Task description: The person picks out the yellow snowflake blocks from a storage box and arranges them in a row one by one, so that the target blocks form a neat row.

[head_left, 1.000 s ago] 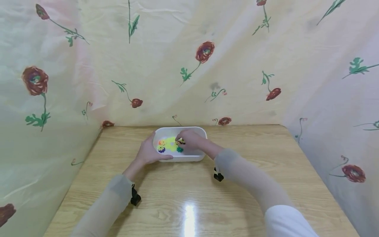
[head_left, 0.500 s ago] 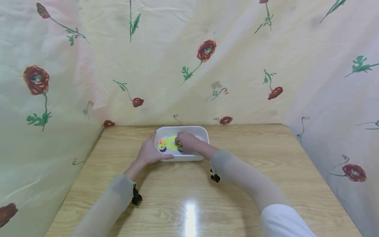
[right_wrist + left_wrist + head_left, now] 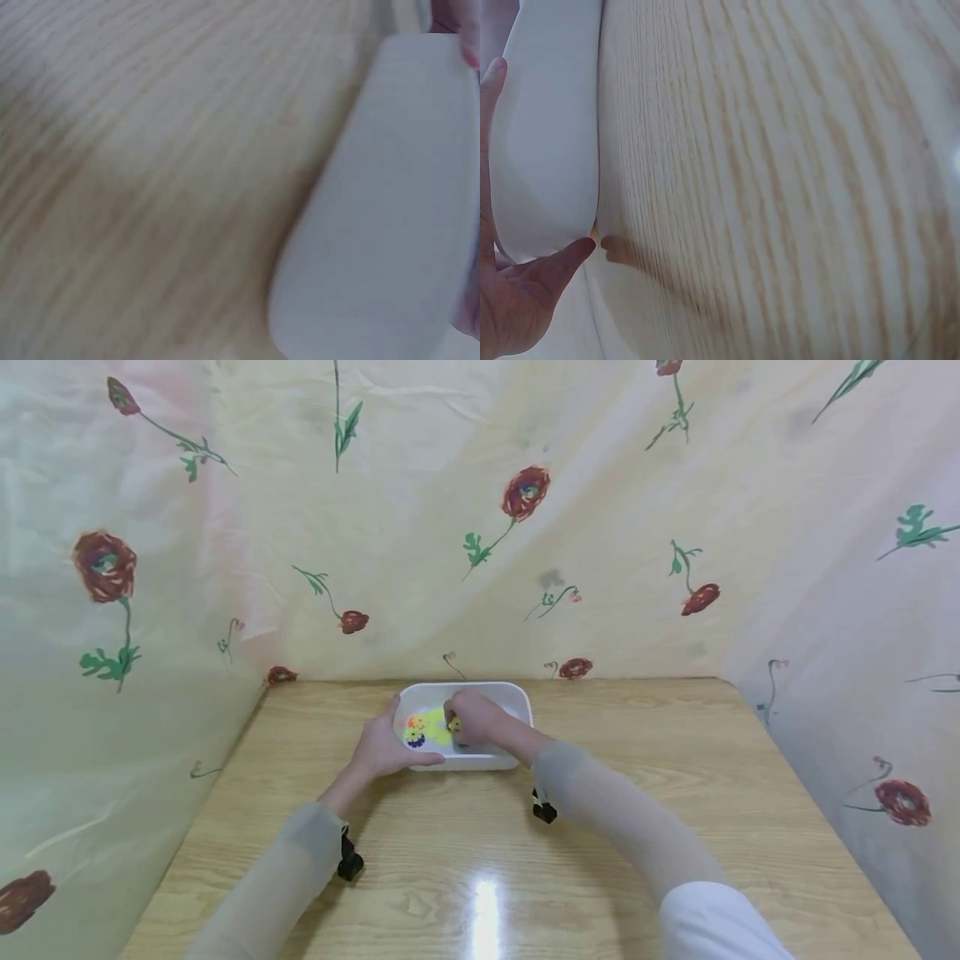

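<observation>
A white plastic bin (image 3: 517,702) stands at the back of the table with small flower-shaped pieces lying inside its left half. Among them are yellow pieces (image 3: 433,723), an orange-edged piece (image 3: 415,722) and a purple-edged piece (image 3: 416,740). My left hand (image 3: 381,747) grips the bin's left end, thumb along the front wall; in the left wrist view that hand (image 3: 517,300) wraps the bin's corner. Down in the bin, my right hand (image 3: 480,718) has curled fingers around a small yellow piece (image 3: 453,724). Its fingertips are mostly hidden from the head view.
The wood-grain table (image 3: 435,852) extends in front of the bin and to both sides. A flower-printed cloth (image 3: 420,527) hangs behind it and along the sides. Black wrist cameras (image 3: 349,860) sit under both forearms.
My right hand has curled more closely over the pieces and now mostly covers a green one seen earlier. My left hand keeps its place on the bin. The head view has shifted slightly.
</observation>
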`<state>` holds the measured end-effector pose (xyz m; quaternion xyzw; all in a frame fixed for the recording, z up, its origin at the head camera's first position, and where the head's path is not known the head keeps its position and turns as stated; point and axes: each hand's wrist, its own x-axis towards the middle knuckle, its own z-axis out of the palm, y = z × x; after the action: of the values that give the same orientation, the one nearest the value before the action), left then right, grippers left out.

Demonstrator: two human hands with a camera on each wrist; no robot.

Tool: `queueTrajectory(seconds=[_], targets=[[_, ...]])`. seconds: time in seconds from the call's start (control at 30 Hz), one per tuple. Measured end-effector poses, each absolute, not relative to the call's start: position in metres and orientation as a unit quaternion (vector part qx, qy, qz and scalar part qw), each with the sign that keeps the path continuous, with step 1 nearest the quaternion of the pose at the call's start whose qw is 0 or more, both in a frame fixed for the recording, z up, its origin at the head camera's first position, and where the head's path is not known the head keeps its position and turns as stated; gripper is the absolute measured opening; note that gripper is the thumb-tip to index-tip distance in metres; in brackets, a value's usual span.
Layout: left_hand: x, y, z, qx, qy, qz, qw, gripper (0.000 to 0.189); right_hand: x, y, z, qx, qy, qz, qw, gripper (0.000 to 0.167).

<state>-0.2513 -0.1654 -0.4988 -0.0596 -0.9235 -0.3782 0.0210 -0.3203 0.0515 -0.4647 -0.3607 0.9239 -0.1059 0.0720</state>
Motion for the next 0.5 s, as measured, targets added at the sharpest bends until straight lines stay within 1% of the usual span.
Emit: queueTrajectory(seconds=[0.2, 0.5], targets=[[-0.251, -0.163, -0.495, -0.061, -0.919, -0.388, 0.021, 0.141, -0.323, 0.073, -0.438, -0.344, 0.927, -0.144, 0.043, 0.022], [-0.247, -0.163, -0.494, -0.043, -0.921, -0.387, 0.002, 0.151, -0.334, 0.123, -0.404, -0.328, 0.933, -0.142, -0.032, 0.02]])
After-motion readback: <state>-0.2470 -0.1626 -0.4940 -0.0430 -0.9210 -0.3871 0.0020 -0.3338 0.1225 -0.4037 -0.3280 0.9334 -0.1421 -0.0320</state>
